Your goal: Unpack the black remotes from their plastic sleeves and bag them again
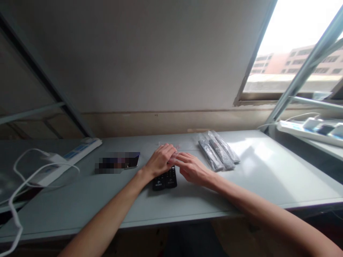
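Two black remote controls (pixel 158 184) lie side by side on the table, their far ends hidden under my hands. My left hand (pixel 161 159) is over them with its fingers bent and closed. Beside it, my right hand (pixel 191 167) meets the left fingertips, its own fingers pressed together. A bit of clear plastic film (pixel 173 157) shows between the two hands, and both sets of fingers close on it. More thin clear plastic seems to lie just beyond the fingers. How far the film reaches around the remotes is hidden.
Several remotes in clear bags (pixel 218 151) lie to the right on the grey table (pixel 144 210). A phone (pixel 132 160), partly blurred out, lies left. White power strips stand at the left (pixel 69 160) and right (pixel 308 134), with loose cables. Metal frame posts flank the table before a wall.
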The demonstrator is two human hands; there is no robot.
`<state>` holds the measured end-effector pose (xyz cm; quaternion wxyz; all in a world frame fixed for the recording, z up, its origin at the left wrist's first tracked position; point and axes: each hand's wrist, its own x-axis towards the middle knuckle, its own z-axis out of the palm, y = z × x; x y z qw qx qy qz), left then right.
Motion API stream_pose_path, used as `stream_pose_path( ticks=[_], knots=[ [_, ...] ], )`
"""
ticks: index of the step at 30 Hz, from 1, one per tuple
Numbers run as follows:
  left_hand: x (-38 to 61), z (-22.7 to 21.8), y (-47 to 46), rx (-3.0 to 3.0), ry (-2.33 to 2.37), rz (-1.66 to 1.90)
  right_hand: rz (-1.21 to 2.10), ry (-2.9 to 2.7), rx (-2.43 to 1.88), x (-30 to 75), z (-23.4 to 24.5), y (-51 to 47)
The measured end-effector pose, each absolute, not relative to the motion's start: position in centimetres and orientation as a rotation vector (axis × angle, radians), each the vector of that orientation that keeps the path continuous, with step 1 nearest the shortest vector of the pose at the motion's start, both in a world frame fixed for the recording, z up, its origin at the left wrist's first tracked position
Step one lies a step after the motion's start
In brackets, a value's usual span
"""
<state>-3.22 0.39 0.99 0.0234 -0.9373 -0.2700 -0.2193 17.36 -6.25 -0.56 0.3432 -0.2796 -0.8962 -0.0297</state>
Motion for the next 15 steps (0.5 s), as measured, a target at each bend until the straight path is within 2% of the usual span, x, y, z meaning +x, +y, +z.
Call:
stream_pose_path(
  ticks=[8,15],
  knots=[
    [-3.5,-0.6,1.2,-2.919,-1.037,-0.917,-0.002,-2.2,-0.728,16.6,-0.4,-7.8],
    [-3.5,-1.3,1.5,-3.046,-1.208,-1.174,0.444,-2.297,-0.818,17.2,-0.1,-7.4]
  ],
)
